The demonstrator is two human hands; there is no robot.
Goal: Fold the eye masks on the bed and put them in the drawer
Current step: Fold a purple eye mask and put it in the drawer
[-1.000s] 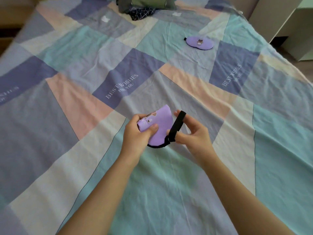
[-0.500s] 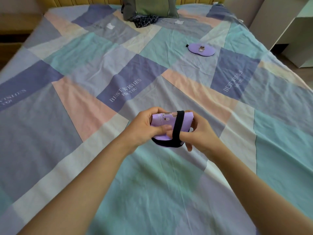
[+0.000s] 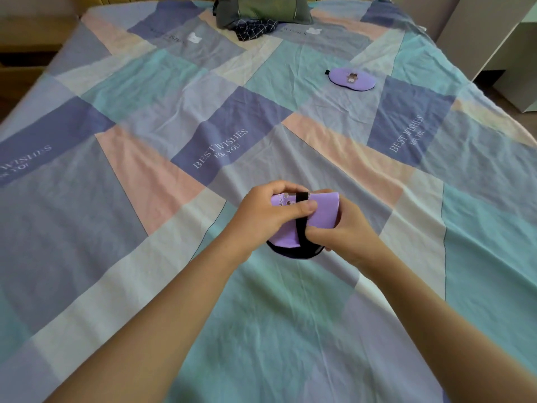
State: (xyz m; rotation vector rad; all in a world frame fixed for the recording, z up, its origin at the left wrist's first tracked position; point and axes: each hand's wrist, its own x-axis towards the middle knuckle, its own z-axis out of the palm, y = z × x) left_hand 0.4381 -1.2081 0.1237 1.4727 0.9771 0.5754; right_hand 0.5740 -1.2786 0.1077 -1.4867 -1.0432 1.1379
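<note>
Purple folded eye mask (image 3: 315, 212) sits pinched between left hand (image 3: 271, 215) and right hand (image 3: 341, 228) above the bedsheet (image 3: 290, 315), elastic strap (image 3: 300, 219) wrapped round, likely needing tucking before the drawer.

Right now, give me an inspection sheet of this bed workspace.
Surface: patchwork bedsheet, wrinkled, printed "Best Wishes For You".
Job's things: folded purple eye mask held in both hands, black strap wrapped across it; second purple eye mask flat, unfolded, far right. Drawer: nothing seen.
Clutter: green-grey pillow and dark checked cloth at the head.
Grippers: left hand and right hand grip the folded mask.
Cables: nothing seen.
Surroundings: white furniture on the right.
</note>
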